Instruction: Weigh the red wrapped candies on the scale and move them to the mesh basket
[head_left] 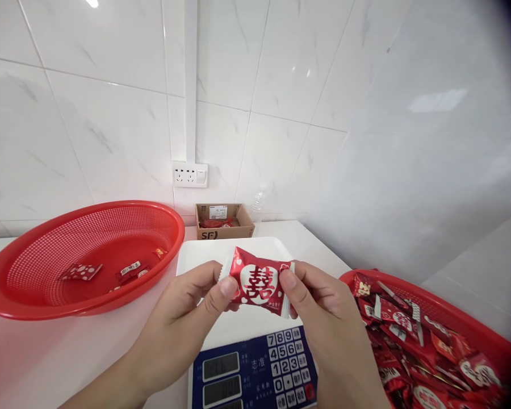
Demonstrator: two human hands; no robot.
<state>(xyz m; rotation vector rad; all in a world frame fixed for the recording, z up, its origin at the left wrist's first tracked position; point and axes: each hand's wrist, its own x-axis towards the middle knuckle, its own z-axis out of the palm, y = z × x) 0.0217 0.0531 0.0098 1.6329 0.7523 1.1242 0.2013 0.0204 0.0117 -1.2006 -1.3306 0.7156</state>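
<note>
Red packet [259, 285] held above a scale [247, 366]

The person grasps the red packet at its two ends: the left hand [191, 298] pinches one end, the right hand [326, 304] pinches the other. The packet is above the white plate of the scale, with its printed side up. To the left, a red basket [97, 232] contains a few packets. To the right, another basket [445, 304] contains many. Behind the scale, a cardboard box [232, 232] stands on the surface [317, 245], near the wall [123, 136].
</note>
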